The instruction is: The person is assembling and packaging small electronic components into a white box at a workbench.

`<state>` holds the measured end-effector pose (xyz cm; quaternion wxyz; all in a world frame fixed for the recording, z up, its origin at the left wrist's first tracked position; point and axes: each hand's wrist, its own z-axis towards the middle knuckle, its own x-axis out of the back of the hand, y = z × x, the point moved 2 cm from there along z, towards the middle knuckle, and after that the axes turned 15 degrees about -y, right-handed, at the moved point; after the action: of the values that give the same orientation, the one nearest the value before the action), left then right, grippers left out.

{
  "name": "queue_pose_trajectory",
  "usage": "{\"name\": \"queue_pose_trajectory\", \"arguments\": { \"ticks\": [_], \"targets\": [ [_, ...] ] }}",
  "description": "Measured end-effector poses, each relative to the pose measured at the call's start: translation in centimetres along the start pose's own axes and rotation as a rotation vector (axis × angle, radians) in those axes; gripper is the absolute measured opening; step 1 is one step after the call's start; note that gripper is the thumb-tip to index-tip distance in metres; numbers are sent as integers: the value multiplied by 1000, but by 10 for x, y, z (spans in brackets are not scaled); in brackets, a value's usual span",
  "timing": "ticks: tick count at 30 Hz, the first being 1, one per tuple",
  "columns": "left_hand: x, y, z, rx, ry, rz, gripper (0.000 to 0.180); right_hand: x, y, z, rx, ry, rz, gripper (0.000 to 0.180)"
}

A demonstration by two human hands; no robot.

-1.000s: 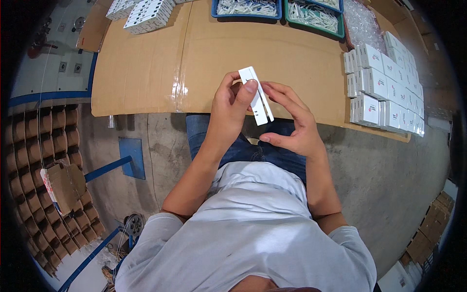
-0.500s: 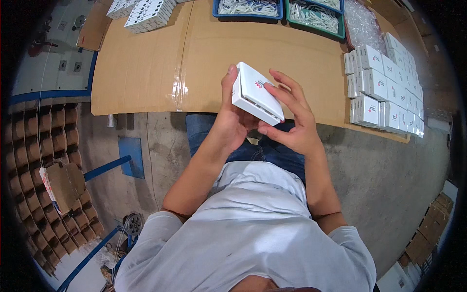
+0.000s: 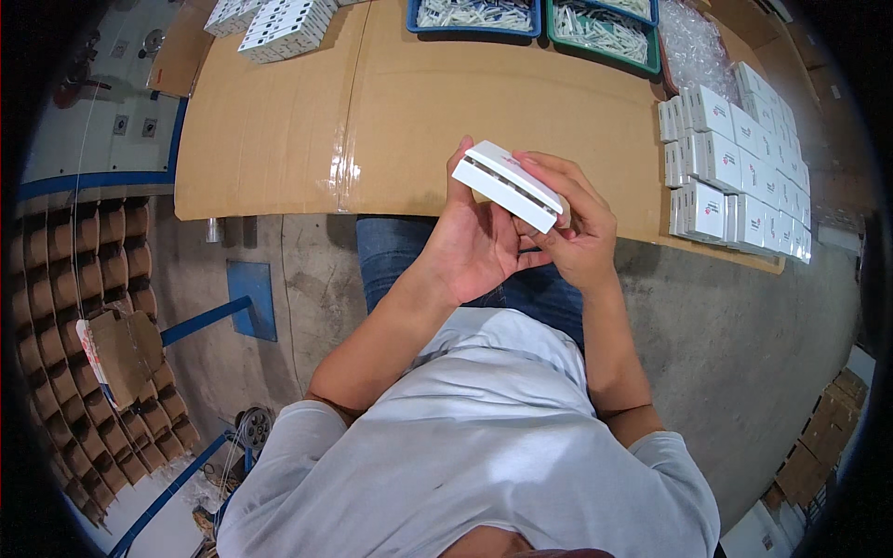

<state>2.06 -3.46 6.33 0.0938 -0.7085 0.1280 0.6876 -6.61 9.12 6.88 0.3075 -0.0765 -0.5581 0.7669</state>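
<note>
A flat white box is tilted between my two hands, above the near edge of the cardboard-covered table. Its long side faces me, and a dark gap runs along that side between lid and base. My left hand supports it from below, with the thumb up against its left end. Wrapped around the right end is my right hand, its upper fingers lying over the lid and its thumb near the lower corner. Parts of both hands' fingers are hidden under the box.
White boxes are stacked at the table's right. Blue and green trays of small white pieces stand at the far edge, beside clear plastic bags. White blocks with dark marks lie far left. Cardboard covers the table.
The box has tipped so its gapped long side now faces me and its top is less visible. It has shifted slightly right. My right fingers have closed over its right end.
</note>
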Motion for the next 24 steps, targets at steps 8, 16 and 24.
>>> {"name": "queue_pose_trajectory", "arguments": {
  "ticks": [8, 16, 24],
  "targets": [
    [1, -4, 1, 33, -2, 44, 80, 0, 2, 0, 14, 24, -20, 55],
    [-3, -5, 2, 29, 32, -24, 70, 1, -3, 0, 24, 30, -52, 59],
    [1, -6, 0, 34, 27, -65, 70, -1, -2, 0, 16, 28, -68, 59]
  ]
}}
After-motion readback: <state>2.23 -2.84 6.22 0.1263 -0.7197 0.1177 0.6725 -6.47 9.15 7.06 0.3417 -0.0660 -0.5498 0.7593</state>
